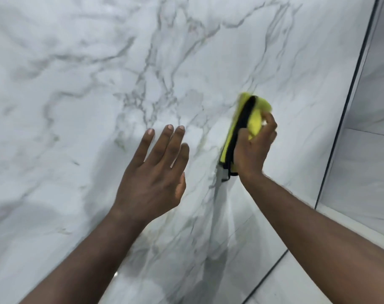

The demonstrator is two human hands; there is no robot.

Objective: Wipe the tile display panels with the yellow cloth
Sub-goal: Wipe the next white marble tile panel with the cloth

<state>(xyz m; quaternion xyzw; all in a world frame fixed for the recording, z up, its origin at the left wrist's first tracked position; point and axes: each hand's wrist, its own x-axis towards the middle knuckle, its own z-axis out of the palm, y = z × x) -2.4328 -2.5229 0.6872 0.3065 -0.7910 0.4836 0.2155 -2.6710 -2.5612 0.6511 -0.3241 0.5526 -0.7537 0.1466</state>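
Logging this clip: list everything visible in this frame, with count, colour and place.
marble tile panel: one, white with grey veins, fills most of the view
dark edge strip: one, black, along the panel's right side
side tiles: at least two, pale grey, far right
yellow cloth: one, yellow with black trim, against the panel
left hand: one, open, fingers spread, centre
right hand: one, grips the cloth, centre right

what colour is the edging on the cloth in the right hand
Black: a black band runs along the yellow cloth held in the right hand, clearest in the head view.
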